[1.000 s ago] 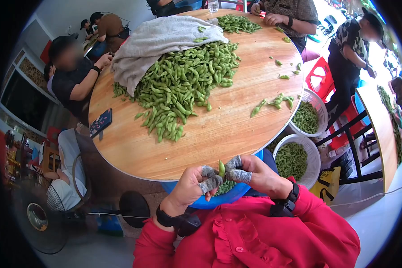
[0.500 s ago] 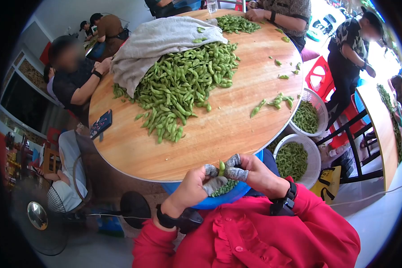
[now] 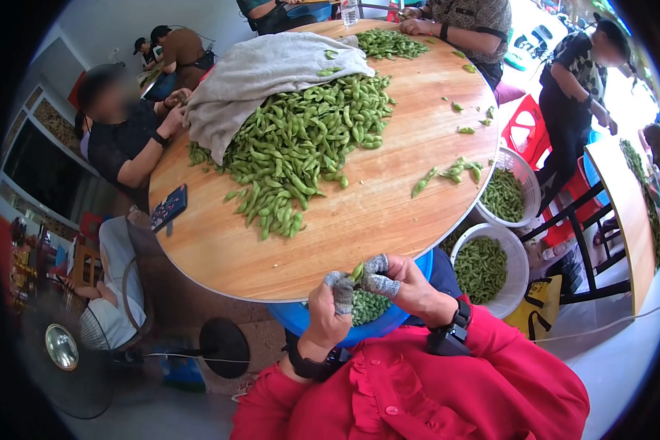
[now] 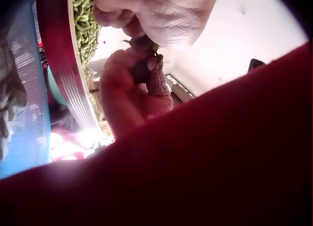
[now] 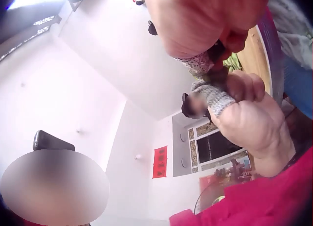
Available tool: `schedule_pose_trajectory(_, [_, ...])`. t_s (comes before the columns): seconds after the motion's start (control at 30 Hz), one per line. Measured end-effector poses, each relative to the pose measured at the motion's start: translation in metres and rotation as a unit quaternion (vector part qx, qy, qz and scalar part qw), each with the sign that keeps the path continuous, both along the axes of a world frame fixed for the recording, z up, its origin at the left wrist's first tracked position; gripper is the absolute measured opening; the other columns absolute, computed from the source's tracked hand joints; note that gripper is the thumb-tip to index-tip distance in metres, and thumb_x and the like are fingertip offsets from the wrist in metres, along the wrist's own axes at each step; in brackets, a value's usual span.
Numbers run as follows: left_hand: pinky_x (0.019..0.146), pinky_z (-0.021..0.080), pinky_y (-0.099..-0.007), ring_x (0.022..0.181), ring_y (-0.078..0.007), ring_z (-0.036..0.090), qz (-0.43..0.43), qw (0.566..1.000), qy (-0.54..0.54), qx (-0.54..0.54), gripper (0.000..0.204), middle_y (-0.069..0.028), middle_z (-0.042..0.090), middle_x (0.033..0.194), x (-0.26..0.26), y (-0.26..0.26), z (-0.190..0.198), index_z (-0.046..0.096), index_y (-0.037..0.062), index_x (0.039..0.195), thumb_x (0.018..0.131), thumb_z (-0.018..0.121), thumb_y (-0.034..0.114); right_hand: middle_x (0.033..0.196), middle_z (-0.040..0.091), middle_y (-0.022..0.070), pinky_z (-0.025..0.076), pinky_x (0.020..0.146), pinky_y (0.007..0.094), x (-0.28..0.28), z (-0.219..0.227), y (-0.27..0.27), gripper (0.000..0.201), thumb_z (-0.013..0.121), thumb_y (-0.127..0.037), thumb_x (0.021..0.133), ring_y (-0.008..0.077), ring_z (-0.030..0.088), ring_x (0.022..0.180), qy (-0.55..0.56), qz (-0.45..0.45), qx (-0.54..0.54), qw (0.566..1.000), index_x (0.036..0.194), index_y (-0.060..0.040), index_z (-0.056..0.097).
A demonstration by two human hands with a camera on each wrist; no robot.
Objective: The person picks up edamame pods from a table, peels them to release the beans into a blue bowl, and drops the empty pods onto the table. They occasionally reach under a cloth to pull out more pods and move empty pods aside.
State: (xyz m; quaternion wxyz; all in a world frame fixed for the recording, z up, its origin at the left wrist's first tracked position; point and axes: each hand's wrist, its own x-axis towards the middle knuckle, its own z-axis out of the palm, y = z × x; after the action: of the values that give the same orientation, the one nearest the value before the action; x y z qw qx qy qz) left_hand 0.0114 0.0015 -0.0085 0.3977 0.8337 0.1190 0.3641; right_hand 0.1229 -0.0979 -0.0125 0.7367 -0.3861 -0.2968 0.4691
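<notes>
In the head view, a green soybean pod [image 3: 357, 273] stands up between the fingertips of both hands, over the near edge of the round table. My left hand [image 3: 328, 312] pinches it from one side, with grey knitted covers on thumb and finger. From the other side my right hand [image 3: 412, 290], in similar covers, grips it too. Under the hands, shelled green beans [image 3: 370, 308] fill a blue basin [image 3: 398, 317]. In the right wrist view the covered fingertips meet; the hands mostly hide the pod in both wrist views.
A big heap of pods [image 3: 301, 139] lies on the wooden table [image 3: 330, 246], partly under a grey cloth [image 3: 271, 62]. A dark phone [image 3: 170, 207] is at the left edge. White baskets of pods [image 3: 517, 293] stand on the floor at right. Other people sit around the table.
My left hand has turned more upright and come closer to the right hand. Both hands and the pod have shifted slightly left, the pod now tilting. More of the beans in the basin shows.
</notes>
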Motion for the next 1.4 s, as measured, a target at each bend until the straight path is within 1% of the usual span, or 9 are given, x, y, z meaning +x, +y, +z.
schedule_pose_trajectory(0.1, [0.041,0.030,-0.0260,0.044,-0.0116,0.038,-0.049,0.956,0.038,-0.286,0.021,-0.0008,0.040,0.052,-0.006,0.005,-0.007,0.049,0.0056,0.078,0.088,0.046,0.024,0.083,0.055,0.0001,0.041,0.071,0.0222,0.001,-0.007,0.003,0.011,0.055,-0.009,0.082,0.0071,0.050,0.077,-0.016,0.005,0.035,0.999,0.089,-0.0004,0.055])
schedule_pose_trajectory(0.2, [0.039,0.024,-0.0220,0.041,-0.0071,0.028,-0.102,0.841,-0.001,-0.532,0.023,0.0034,0.030,0.048,-0.003,0.002,0.003,0.049,0.0087,0.075,0.088,0.045,0.028,0.086,0.054,-0.0001,0.041,0.071,0.0223,0.005,-0.006,0.001,0.011,0.055,-0.008,0.082,0.0073,0.049,0.078,-0.088,0.013,0.046,0.995,0.090,-0.0007,0.054])
schedule_pose_trajectory(0.4, [0.038,0.026,-0.0228,0.040,-0.0081,0.029,-0.168,0.730,0.045,-0.661,0.030,0.0025,0.030,0.047,-0.003,0.011,0.001,0.051,0.0069,0.080,0.089,0.039,0.033,0.086,0.054,-0.0007,0.040,0.070,0.0218,0.011,-0.012,-0.002,0.012,0.056,-0.009,0.081,0.0069,0.049,0.078,-0.074,0.045,0.031,0.996,0.090,-0.0010,0.054])
schedule_pose_trajectory(0.6, [0.039,0.028,-0.0209,0.040,-0.0076,0.031,-0.170,0.807,0.054,-0.563,0.030,0.0022,0.036,0.050,-0.003,0.012,0.003,0.051,0.0057,0.082,0.088,0.042,0.033,0.080,0.055,-0.0021,0.040,0.066,0.0205,0.009,-0.006,-0.002,0.011,0.057,-0.010,0.081,0.0049,0.048,0.074,-0.065,0.016,-0.041,0.997,0.086,-0.0011,0.054])
schedule_pose_trajectory(0.7, [0.040,0.027,-0.0184,0.043,-0.0059,0.035,-0.165,0.920,0.119,-0.334,0.026,0.0023,0.040,0.053,0.000,0.013,0.011,0.051,0.0052,0.083,0.088,0.045,0.030,0.078,0.054,-0.0024,0.040,0.065,0.0203,0.008,0.004,-0.002,0.011,0.057,-0.012,0.081,0.0043,0.047,0.072,-0.128,0.018,-0.089,0.988,0.085,-0.0010,0.055])
schedule_pose_trajectory(0.9, [0.040,0.030,-0.0178,0.047,-0.0036,0.040,-0.203,0.823,0.108,-0.520,0.013,0.0021,0.048,0.059,-0.011,0.026,0.005,0.051,0.0045,0.083,0.086,0.050,0.018,0.075,0.053,-0.0032,0.039,0.063,0.0201,0.013,-0.001,0.000,0.013,0.057,-0.013,0.081,0.0039,0.046,0.071,-0.040,0.073,-0.059,0.995,0.082,-0.0008,0.055])
schedule_pose_trajectory(1.1, [0.049,0.036,-0.0176,0.055,-0.0028,0.044,-0.156,0.922,0.104,-0.338,0.010,0.0028,0.050,0.062,-0.008,0.014,0.010,0.052,0.0016,0.087,0.083,0.054,0.010,0.075,0.054,-0.0023,0.039,0.063,0.0197,0.009,0.004,0.004,0.013,0.055,-0.012,0.082,0.0043,0.046,0.070,-0.154,0.044,-0.091,0.983,0.084,0.0001,0.055])
schedule_pose_trajectory(1.33, [0.049,0.035,-0.0181,0.054,-0.0033,0.043,-0.203,0.886,0.168,-0.381,0.008,0.0032,0.050,0.063,-0.016,0.026,0.014,0.051,0.0035,0.081,0.084,0.051,0.011,0.077,0.054,-0.0034,0.040,0.064,0.0196,0.013,-0.005,0.004,0.016,0.056,-0.015,0.082,0.0042,0.047,0.071,-0.042,0.110,-0.034,0.992,0.086,0.0000,0.055])
schedule_pose_trajectory(1.4, [0.049,0.036,-0.0187,0.055,-0.0037,0.044,-0.186,0.899,0.166,-0.361,0.006,0.0024,0.050,0.062,-0.016,0.026,0.007,0.051,0.0006,0.082,0.083,0.050,0.006,0.071,0.056,0.0015,0.041,0.062,0.0232,0.011,-0.004,0.006,0.013,0.056,-0.012,0.080,0.0073,0.049,0.067,-0.139,0.066,-0.050,0.987,0.082,0.0014,0.056])
